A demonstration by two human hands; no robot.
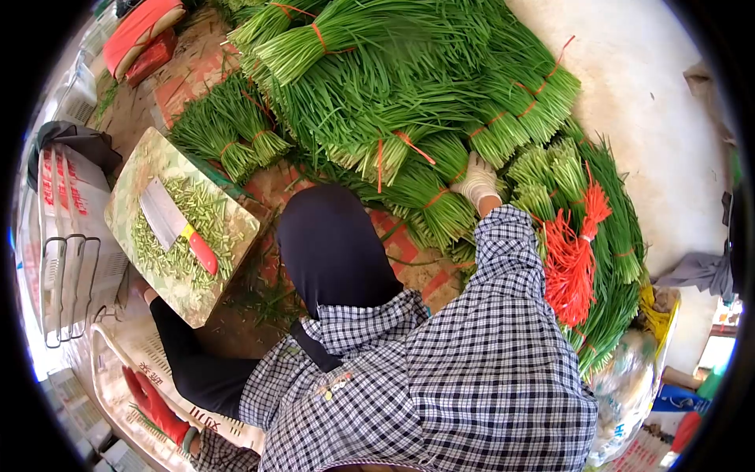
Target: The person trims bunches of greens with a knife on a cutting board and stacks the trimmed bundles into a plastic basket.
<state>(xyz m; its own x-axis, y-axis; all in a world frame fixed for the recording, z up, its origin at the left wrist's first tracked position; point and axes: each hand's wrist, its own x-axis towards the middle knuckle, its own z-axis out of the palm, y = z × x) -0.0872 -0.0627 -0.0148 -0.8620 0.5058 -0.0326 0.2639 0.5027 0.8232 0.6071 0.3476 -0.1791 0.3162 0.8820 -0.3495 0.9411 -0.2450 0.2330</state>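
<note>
My right hand (477,181), in a whitish glove, reaches forward into the pile and grips a tied bundle of garlic chives (448,155); its fingertips are partly hidden by the stems. At the lower left, my left hand (157,405) wears a red glove. Its fingers are stretched out beside a white plastic crate (106,370), with nothing visible in them. Around my right hand lie more chive bundles (515,114) bound with orange-red ties. A hank of red ties (572,263) rests on the bundles to the right of my forearm.
On a cutting board (126,200) at the left lie a cleaver (163,214) with a red and yellow handle and chopped stem ends (189,197). White crates (79,252) line the left side. A pale wall (629,86) stands at the right. A red padded seat (138,35) is at the upper left.
</note>
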